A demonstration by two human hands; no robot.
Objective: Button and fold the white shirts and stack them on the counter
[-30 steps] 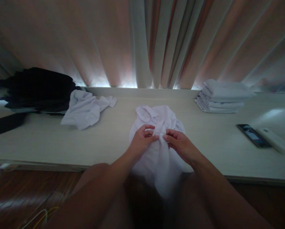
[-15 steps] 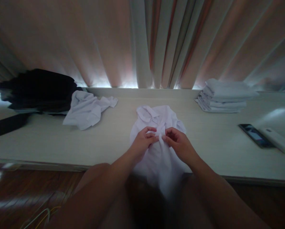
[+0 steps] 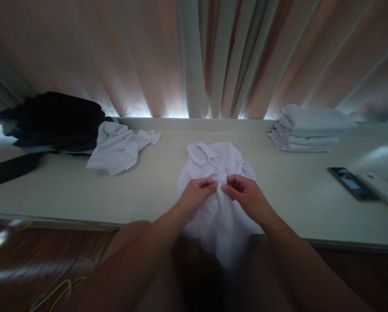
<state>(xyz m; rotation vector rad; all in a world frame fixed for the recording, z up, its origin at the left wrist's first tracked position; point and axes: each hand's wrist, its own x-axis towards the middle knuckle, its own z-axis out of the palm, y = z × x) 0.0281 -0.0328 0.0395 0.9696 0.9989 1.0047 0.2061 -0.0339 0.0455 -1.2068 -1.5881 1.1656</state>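
Note:
A white collared shirt (image 3: 215, 221) lies in front of me, its collar toward the curtain and its lower end hanging over the near edge onto my lap. My left hand (image 3: 198, 195) pinches the front strip of the shirt between thumb and fingers. Just to its right, my right hand (image 3: 246, 193) pinches the same strip, with thumb and index finger closed on the cloth. The fingertips of both hands nearly meet at the shirt's middle. Whether a button sits between them is too small to tell.
The shirt rests on a pale tabletop (image 3: 141, 190). At left are a pile of black cloth (image 3: 57, 121) and a crumpled white garment (image 3: 117, 149). Folded white clothes (image 3: 311, 130) are stacked at right, near a phone (image 3: 353, 184) and a white device (image 3: 379, 190). A curtain (image 3: 154, 56) hangs behind.
My left fingers have closed down onto the shirt front, where the index finger was raised before. The right hand keeps its pinch almost in place.

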